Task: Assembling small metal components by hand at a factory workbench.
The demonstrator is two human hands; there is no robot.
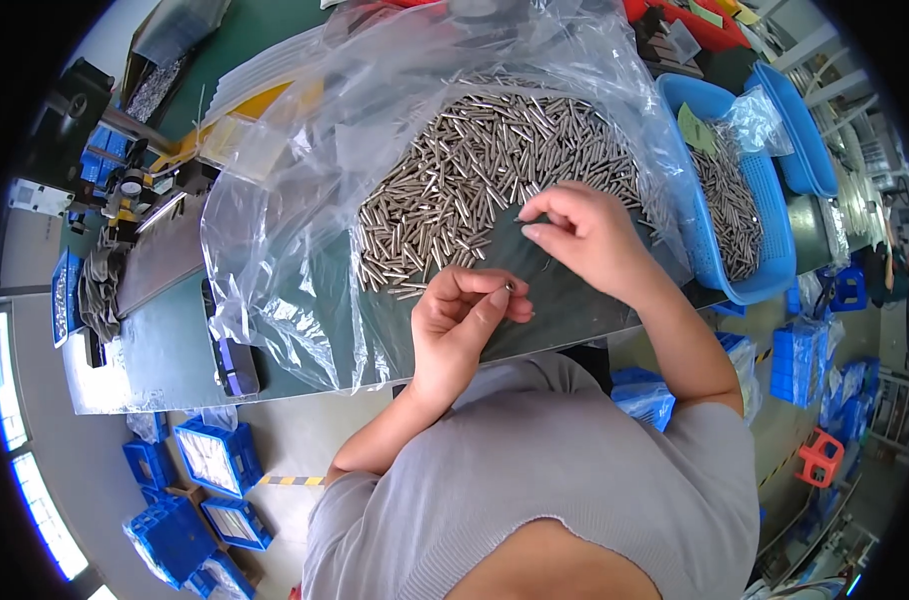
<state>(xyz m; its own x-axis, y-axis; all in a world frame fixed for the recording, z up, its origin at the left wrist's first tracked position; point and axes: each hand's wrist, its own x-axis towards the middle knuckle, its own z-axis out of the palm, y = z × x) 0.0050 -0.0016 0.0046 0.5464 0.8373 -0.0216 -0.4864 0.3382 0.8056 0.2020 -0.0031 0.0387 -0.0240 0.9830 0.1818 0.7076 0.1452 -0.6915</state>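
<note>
Close to the table's front edge, my left hand (455,325) is closed, thumb against curled fingers, around a small metal pin (509,287) whose end shows at the fingertips. My right hand (590,240) is raised a little farther off to the right. Its thumb and forefinger come together in a pinch, and a tiny dark bit shows at their tips, too small to name. Just beyond both hands spreads a heap of short silvery metal pins (495,150). They lie on the dark green tabletop, with a clear plastic sheet (285,230) around them.
At right, a blue plastic basket (775,235) holds more pins and a green slip (695,130); another blue basket (805,140) stands behind it. A purple-and-black object (237,368) lies at the left front edge. Metal equipment (130,190) stands far left. Blue crates (218,455) are on the floor.
</note>
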